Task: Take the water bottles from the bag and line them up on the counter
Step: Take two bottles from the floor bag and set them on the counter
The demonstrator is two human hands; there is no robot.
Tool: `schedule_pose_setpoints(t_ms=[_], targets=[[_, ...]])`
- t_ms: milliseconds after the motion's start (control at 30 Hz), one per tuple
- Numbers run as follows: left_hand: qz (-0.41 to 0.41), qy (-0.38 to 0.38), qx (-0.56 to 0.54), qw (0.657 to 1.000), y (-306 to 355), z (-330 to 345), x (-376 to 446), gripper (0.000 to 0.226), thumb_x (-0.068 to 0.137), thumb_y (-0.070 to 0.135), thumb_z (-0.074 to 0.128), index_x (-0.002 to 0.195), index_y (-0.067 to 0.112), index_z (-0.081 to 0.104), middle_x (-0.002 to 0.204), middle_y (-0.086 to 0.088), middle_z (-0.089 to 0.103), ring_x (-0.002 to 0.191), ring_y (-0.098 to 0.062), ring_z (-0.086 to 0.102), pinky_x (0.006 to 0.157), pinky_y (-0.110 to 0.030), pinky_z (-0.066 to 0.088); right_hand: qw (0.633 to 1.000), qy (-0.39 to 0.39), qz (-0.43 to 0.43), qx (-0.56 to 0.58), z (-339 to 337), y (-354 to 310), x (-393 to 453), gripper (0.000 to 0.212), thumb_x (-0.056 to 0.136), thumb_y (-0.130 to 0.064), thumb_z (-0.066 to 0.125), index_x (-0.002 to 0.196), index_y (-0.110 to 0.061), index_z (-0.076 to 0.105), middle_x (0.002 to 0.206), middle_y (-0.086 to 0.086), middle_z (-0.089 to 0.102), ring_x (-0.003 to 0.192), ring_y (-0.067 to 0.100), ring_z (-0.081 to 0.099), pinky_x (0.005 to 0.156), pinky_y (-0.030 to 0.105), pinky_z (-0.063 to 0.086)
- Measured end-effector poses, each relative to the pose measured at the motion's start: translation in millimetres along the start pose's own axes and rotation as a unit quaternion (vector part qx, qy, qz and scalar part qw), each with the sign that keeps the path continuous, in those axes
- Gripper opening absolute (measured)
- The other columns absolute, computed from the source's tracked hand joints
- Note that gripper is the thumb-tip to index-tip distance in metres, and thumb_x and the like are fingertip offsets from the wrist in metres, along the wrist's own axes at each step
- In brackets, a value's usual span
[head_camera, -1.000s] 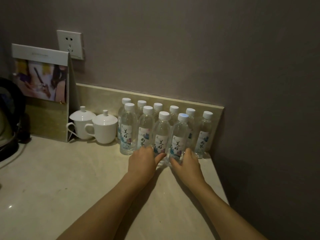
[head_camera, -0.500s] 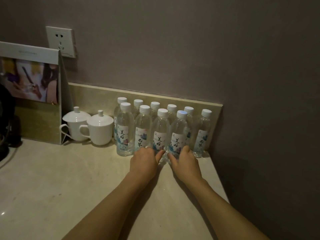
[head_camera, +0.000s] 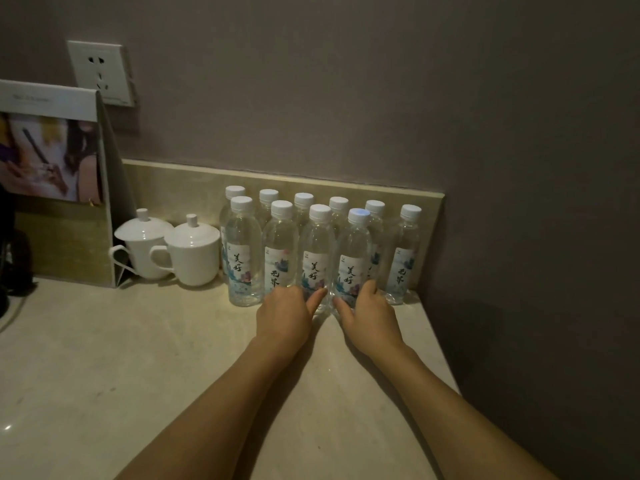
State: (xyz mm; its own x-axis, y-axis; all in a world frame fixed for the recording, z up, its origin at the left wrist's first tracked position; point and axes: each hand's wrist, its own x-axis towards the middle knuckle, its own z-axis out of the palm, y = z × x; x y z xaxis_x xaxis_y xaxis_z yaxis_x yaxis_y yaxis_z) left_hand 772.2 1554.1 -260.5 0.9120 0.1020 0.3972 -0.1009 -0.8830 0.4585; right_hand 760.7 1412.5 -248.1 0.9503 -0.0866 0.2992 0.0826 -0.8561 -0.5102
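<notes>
Several clear water bottles with white caps and printed labels stand in two rows against the backsplash, on the beige counter (head_camera: 138,358). My left hand (head_camera: 285,315) is at the base of the third front-row bottle (head_camera: 317,251), thumb across its front, fingers between it and the second bottle (head_camera: 280,247). My right hand (head_camera: 369,315) wraps the base of the fourth front-row bottle (head_camera: 355,258), thumb on its left, fingers on its right. The back row (head_camera: 337,204) is partly hidden behind the front row. No bag is in view.
Two white lidded cups (head_camera: 192,252) stand left of the bottles. A standing printed card (head_camera: 52,157) leans at the far left under a wall socket (head_camera: 100,72). A dark appliance (head_camera: 7,258) sits at the left edge. The wall closes the right side.
Both hands stay at the bases of the front-row bottles. My view has shifted a little to the right; the bottles have hardly moved.
</notes>
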Motion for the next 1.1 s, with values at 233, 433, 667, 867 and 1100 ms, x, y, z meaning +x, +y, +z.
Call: schedule_pose_setpoints(t_ms=[233, 433, 667, 867, 1100], targets=[[0.005, 0.01, -0.004, 1.0, -0.9, 0.6, -0.4, 0.054, 0.094, 0.059, 0.043, 0.087, 0.013, 0.07, 0.077, -0.005, 0.068, 0.071, -0.02, 0.063, 0.067, -0.035, 0.055, 1.0, -0.012, -0.005, 0.004, -3.2, 0.2, 1.0, 0.052, 0.094, -0.046, 0.05, 0.126, -0.006, 0.038, 0.124, 0.015, 0.056, 0.11, 0.03, 0.059, 0.083, 0.035, 0.051], [0.008, 0.022, -0.009, 1.0, -2.4, 3.3, -0.6, 0.056, 0.092, 0.062, 0.043, 0.086, 0.014, 0.072, 0.076, -0.005, 0.068, 0.071, -0.021, 0.065, 0.068, -0.04, 0.058, 1.0, -0.027, -0.005, 0.012, -3.6, 1.3, 1.6, 0.052, 0.094, -0.044, 0.05, 0.128, -0.006, 0.036, 0.128, 0.016, 0.054, 0.113, 0.031, 0.058, 0.087, 0.036, 0.05], [0.01, 0.021, -0.024, 0.999, -3.3, 5.2, 0.0, 0.055, 0.092, 0.061, 0.044, 0.085, 0.014, 0.072, 0.076, -0.004, 0.068, 0.07, -0.02, 0.065, 0.067, -0.04, 0.058, 0.999, -0.03, -0.001, 0.019, -4.2, 0.4, 1.1, 0.05, 0.094, -0.044, 0.051, 0.127, -0.008, 0.037, 0.129, 0.014, 0.054, 0.114, 0.03, 0.057, 0.088, 0.036, 0.05], [0.013, 0.014, -0.025, 0.999, -4.2, 6.6, 0.2, 0.058, 0.091, 0.063, 0.041, 0.084, 0.014, 0.07, 0.075, -0.003, 0.067, 0.068, -0.019, 0.064, 0.067, -0.039, 0.059, 0.999, -0.033, 0.009, 0.021, -3.8, -0.5, 0.0, 0.049, 0.095, -0.044, 0.05, 0.126, -0.01, 0.037, 0.127, 0.012, 0.055, 0.111, 0.028, 0.058, 0.085, 0.034, 0.05], [0.017, 0.006, -0.032, 0.999, -5.1, 3.9, 1.5, 0.057, 0.092, 0.062, 0.042, 0.084, 0.013, 0.07, 0.075, -0.005, 0.067, 0.07, -0.021, 0.065, 0.068, -0.041, 0.058, 0.999, -0.023, 0.024, 0.013, -2.6, -2.7, -1.8, 0.051, 0.094, -0.046, 0.05, 0.127, -0.01, 0.037, 0.126, 0.012, 0.054, 0.11, 0.029, 0.058, 0.082, 0.037, 0.05]])
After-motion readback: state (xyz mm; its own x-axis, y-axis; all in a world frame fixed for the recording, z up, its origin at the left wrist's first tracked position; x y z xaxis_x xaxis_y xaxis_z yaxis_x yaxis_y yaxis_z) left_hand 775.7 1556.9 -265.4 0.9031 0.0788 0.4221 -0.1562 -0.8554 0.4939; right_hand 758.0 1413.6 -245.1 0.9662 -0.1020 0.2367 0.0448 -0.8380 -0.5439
